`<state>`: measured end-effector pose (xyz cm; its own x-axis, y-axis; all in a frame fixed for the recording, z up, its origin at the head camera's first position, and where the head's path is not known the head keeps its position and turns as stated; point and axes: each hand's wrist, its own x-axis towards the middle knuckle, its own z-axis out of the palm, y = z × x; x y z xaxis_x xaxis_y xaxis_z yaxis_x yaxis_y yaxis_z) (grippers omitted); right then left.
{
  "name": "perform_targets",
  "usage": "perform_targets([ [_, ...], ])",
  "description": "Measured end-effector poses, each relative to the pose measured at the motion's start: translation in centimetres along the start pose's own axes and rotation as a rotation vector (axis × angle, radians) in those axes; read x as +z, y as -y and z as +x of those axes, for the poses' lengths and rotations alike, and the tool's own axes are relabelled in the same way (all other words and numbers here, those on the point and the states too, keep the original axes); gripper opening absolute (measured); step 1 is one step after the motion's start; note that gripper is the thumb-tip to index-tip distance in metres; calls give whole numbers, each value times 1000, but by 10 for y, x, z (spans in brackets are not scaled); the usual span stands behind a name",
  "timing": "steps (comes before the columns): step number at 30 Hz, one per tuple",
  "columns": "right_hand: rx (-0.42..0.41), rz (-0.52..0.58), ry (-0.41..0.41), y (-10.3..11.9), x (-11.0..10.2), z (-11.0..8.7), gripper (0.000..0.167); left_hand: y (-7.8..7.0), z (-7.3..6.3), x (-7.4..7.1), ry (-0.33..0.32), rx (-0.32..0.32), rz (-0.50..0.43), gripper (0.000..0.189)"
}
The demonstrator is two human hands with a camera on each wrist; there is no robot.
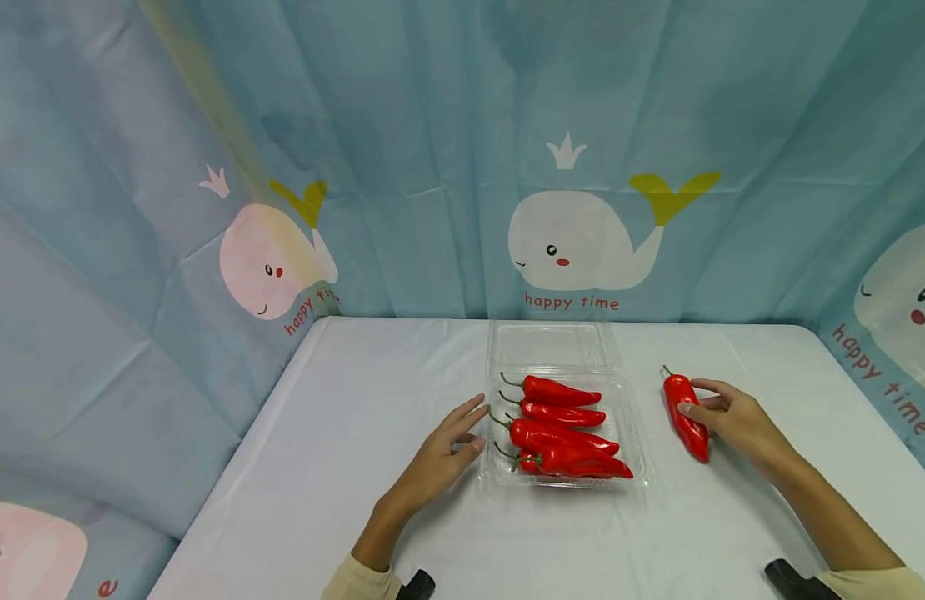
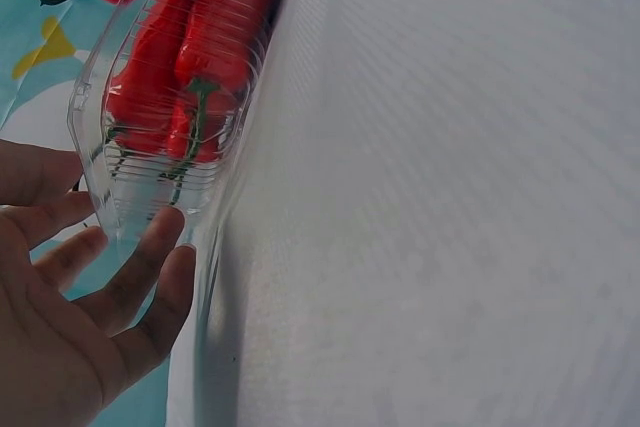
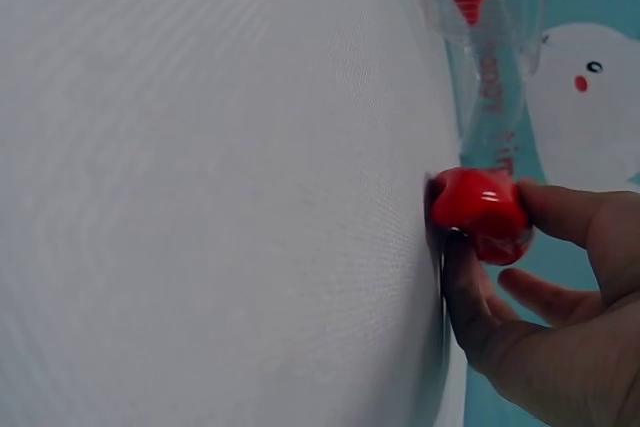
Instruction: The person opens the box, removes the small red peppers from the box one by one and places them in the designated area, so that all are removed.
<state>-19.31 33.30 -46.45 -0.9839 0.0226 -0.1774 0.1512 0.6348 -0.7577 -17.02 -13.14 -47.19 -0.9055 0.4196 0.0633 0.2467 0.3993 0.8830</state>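
Observation:
In the head view a clear plastic clamshell container (image 1: 637, 450) stands on the table with its lid (image 1: 551, 346) folded back. Several red chili peppers (image 1: 560, 392) lie crosswise in it, green stems to the left. My left hand (image 1: 440, 458) is at the container's left side, fingers spread and loosely bent; in the left wrist view the fingertips (image 2: 168, 222) are at its wall. To the right of the container, my right hand (image 1: 740, 421) pinches another red chili pepper (image 1: 686, 417) between thumb and fingers. That pepper (image 3: 485, 212) is at the table surface, seen end-on in the right wrist view.
A white cloth covers the table (image 1: 342, 417). Behind it and along the sides hangs a blue curtain (image 1: 410, 167) with whale prints. Dark wrist straps or mounts (image 1: 796, 579) show at both sleeves.

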Motion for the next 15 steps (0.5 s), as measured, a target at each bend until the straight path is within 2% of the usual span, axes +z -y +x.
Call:
perform_targets([
  [15,-4,-22,-4,0,0,-3,77,1,0,0,-4,11,12,54],
])
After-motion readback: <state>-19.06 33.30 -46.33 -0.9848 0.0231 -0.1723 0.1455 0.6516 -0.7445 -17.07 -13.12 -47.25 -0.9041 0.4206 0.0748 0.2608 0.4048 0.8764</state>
